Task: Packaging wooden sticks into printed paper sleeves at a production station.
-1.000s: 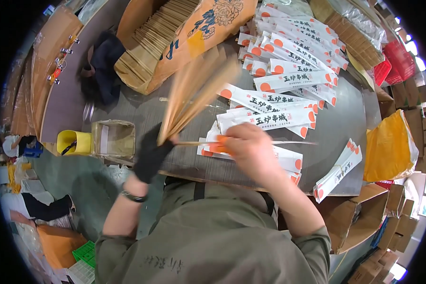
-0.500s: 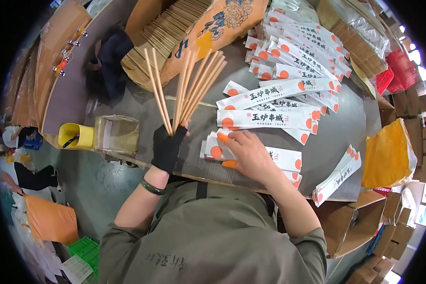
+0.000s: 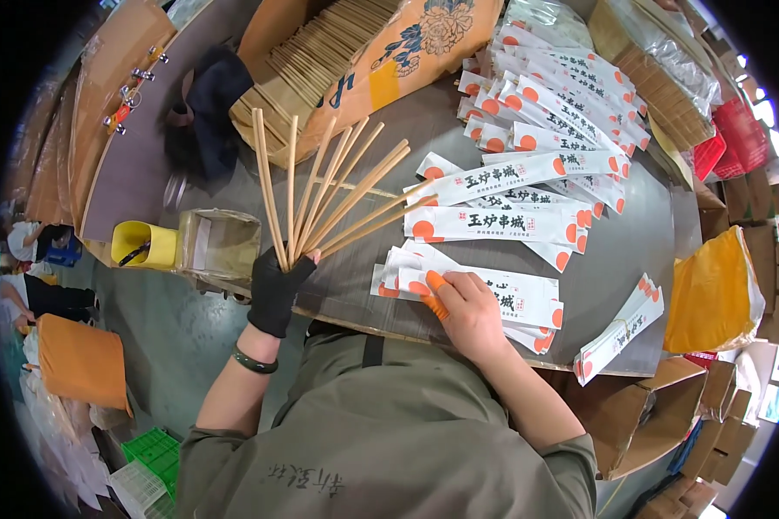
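My left hand point(image 3: 279, 292), in a black glove with bare fingertips, is closed round the lower ends of several wooden chopsticks point(image 3: 299, 186). They fan out upward, some leaning right toward the printed sleeves. At the table's front edge, my right hand point(image 3: 472, 318) wears orange finger covers and is closed at the left end of a small pile of white paper chopstick sleeves point(image 3: 537, 294). Its fingertips pinch the sleeves there; how many are between them is hidden. Just beyond lie more white sleeves with orange dots point(image 3: 502, 223), overlapping one another.
A large heap of sleeves point(image 3: 571, 108) covers the table's far right. An open carton of chopsticks point(image 3: 320, 52) stands at the back. Left are a dark cloth point(image 3: 203, 121), a yellow cup point(image 3: 138, 246) and a clear box point(image 3: 221, 246). A banded sleeve bundle point(image 3: 619, 329) lies right.
The chopsticks in my left hand have spread into a wider fan, and that hand has shifted slightly left and down. My right hand's fingers have drawn together on the sleeve pile.
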Action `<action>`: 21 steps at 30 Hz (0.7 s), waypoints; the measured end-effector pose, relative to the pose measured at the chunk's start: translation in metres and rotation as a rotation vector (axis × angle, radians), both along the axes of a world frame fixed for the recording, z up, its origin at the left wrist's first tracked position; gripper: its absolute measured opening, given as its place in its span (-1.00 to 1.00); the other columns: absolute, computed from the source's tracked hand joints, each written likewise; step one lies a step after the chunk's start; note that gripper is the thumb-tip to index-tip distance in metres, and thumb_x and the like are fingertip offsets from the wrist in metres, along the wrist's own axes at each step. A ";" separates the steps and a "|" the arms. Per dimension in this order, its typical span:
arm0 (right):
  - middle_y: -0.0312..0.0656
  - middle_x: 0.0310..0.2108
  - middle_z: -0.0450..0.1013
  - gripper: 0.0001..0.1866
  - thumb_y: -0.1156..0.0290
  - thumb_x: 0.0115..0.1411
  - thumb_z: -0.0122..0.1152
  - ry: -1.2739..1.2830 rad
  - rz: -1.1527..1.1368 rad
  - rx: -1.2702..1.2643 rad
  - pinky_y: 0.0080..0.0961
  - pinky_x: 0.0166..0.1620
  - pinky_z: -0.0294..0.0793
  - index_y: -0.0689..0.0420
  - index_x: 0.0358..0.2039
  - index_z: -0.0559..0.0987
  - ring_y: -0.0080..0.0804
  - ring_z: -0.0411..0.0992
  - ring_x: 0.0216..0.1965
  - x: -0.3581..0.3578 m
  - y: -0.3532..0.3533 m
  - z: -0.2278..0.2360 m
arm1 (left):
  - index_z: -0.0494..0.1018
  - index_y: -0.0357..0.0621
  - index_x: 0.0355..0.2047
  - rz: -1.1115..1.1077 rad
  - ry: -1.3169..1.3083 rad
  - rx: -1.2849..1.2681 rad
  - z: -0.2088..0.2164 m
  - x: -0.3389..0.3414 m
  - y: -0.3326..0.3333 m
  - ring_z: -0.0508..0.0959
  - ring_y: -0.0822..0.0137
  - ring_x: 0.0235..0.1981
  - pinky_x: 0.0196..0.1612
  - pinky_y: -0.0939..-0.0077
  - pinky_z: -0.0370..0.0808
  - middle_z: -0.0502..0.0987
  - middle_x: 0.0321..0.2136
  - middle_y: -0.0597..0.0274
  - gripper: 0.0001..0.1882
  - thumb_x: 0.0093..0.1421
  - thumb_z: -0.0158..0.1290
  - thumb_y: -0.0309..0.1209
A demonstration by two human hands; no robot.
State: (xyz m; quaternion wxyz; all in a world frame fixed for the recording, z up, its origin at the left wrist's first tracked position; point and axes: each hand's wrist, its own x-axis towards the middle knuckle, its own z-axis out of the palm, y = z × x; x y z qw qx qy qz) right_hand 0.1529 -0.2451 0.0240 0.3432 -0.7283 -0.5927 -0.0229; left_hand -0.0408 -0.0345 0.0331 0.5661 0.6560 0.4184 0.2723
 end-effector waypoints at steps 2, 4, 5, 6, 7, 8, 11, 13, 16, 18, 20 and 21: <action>-0.18 -0.40 0.44 -0.78 0.55 -0.03 0.36 0.155 -0.043 -0.031 -0.44 -0.36 0.43 0.22 -0.32 0.56 -0.30 0.42 -0.41 0.003 0.000 0.000 | 0.56 -0.27 -0.28 -0.055 0.018 -0.020 0.001 -0.010 0.005 0.49 0.58 -0.42 -0.31 0.63 0.42 0.58 -0.45 0.36 -0.79 0.10 0.25 -0.43; -0.20 -0.43 0.44 -0.81 0.54 0.00 0.37 0.310 -0.081 -0.063 -0.49 -0.38 0.40 0.22 -0.35 0.55 -0.37 0.40 -0.44 0.008 0.001 0.007 | 0.56 -0.26 -0.27 -0.044 0.093 -0.070 0.004 -0.017 0.005 0.47 0.58 -0.43 -0.32 0.64 0.42 0.57 -0.46 0.37 -0.79 0.08 0.25 -0.45; -0.26 -0.48 0.43 -0.83 0.53 0.02 0.37 0.579 -0.187 -0.109 -0.55 -0.39 0.35 0.22 -0.38 0.54 -0.48 0.36 -0.46 0.011 0.004 0.018 | 0.56 -0.27 -0.26 -0.069 0.049 -0.108 0.003 -0.021 0.006 0.47 0.58 -0.43 -0.32 0.63 0.42 0.57 -0.46 0.37 -0.77 0.08 0.26 -0.44; -0.31 -0.52 0.42 -0.85 0.51 0.04 0.38 0.847 -0.293 -0.158 -0.61 -0.41 0.30 0.21 -0.41 0.54 -0.58 0.32 -0.48 0.015 0.007 0.027 | 0.56 -0.27 -0.26 -0.095 0.005 -0.146 0.002 -0.025 0.008 0.47 0.58 -0.43 -0.32 0.63 0.42 0.57 -0.46 0.36 -0.76 0.07 0.26 -0.44; -0.41 -0.56 0.38 -0.84 0.48 0.08 0.38 0.872 -0.268 -0.110 -0.67 -0.42 0.22 0.20 -0.48 0.53 -0.70 0.24 -0.49 0.023 0.005 0.030 | 0.56 -0.27 -0.26 -0.101 0.010 -0.144 0.004 -0.025 0.009 0.47 0.58 -0.43 -0.32 0.63 0.42 0.57 -0.46 0.36 -0.76 0.07 0.26 -0.44; -0.41 -0.56 0.38 -0.84 0.48 0.08 0.38 0.876 -0.272 -0.106 -0.67 -0.42 0.22 0.20 -0.48 0.53 -0.70 0.24 -0.49 0.028 0.005 0.034 | 0.54 -0.27 -0.27 -0.167 0.031 -0.112 0.006 -0.024 0.012 0.48 0.54 -0.47 -0.36 0.60 0.44 0.57 -0.47 0.32 -0.76 0.07 0.26 -0.42; -0.40 -0.53 0.39 -0.85 0.50 0.06 0.40 0.983 -0.239 -0.186 -0.65 -0.42 0.24 0.20 -0.47 0.54 -0.71 0.25 -0.49 0.037 0.003 0.040 | 0.53 -0.29 -0.28 -0.281 0.092 -0.061 0.012 -0.025 0.024 0.51 0.50 -0.47 -0.36 0.56 0.47 0.56 -0.47 0.27 -0.74 0.05 0.26 -0.41; -0.37 -0.51 0.40 -0.84 0.49 0.04 0.41 0.931 -0.197 -0.187 -0.62 -0.42 0.26 0.20 -0.46 0.56 -0.66 0.27 -0.49 0.039 0.003 0.040 | 0.54 -0.30 -0.28 -0.321 0.138 -0.038 0.017 -0.029 0.037 0.53 0.49 -0.44 -0.33 0.55 0.47 0.57 -0.46 0.27 -0.73 0.04 0.26 -0.41; -0.28 -0.47 0.42 -0.84 0.47 0.01 0.42 0.608 -0.038 -0.160 -0.54 -0.41 0.32 0.18 -0.43 0.58 -0.51 0.33 -0.48 0.037 0.011 0.043 | 0.54 -0.30 -0.26 -0.446 0.241 -0.078 0.027 -0.038 0.053 0.54 0.47 -0.36 -0.26 0.53 0.48 0.58 -0.43 0.26 -0.70 0.05 0.26 -0.38; -0.22 -0.45 0.43 -0.85 0.47 0.01 0.41 0.336 0.110 -0.107 -0.49 -0.40 0.36 0.17 -0.42 0.59 -0.41 0.37 -0.47 0.029 0.021 0.050 | 0.54 -0.28 -0.22 -0.460 0.266 0.132 0.033 -0.046 0.050 0.54 0.46 -0.34 -0.22 0.50 0.48 0.59 -0.42 0.26 -0.67 0.08 0.26 -0.30; -0.15 -0.47 0.43 -0.86 0.50 -0.04 0.39 -0.013 0.228 -0.022 -0.40 -0.39 0.40 0.15 -0.43 0.60 -0.22 0.39 -0.44 0.005 0.037 0.060 | 0.38 -0.19 0.10 -0.688 0.236 0.561 -0.008 -0.068 0.016 0.44 0.23 0.09 0.15 0.31 0.35 0.46 0.05 0.02 -0.59 0.29 -0.02 -0.28; -0.14 -0.51 0.42 -0.87 0.54 -0.07 0.33 -0.018 0.187 -0.012 -0.35 -0.41 0.40 0.14 -0.44 0.60 -0.17 0.39 -0.47 -0.011 0.039 0.054 | 0.29 -0.13 0.20 -0.646 0.334 0.010 0.025 -0.046 -0.022 0.26 0.22 0.26 0.30 0.30 0.16 0.30 0.21 0.04 -0.56 0.37 -0.24 -0.28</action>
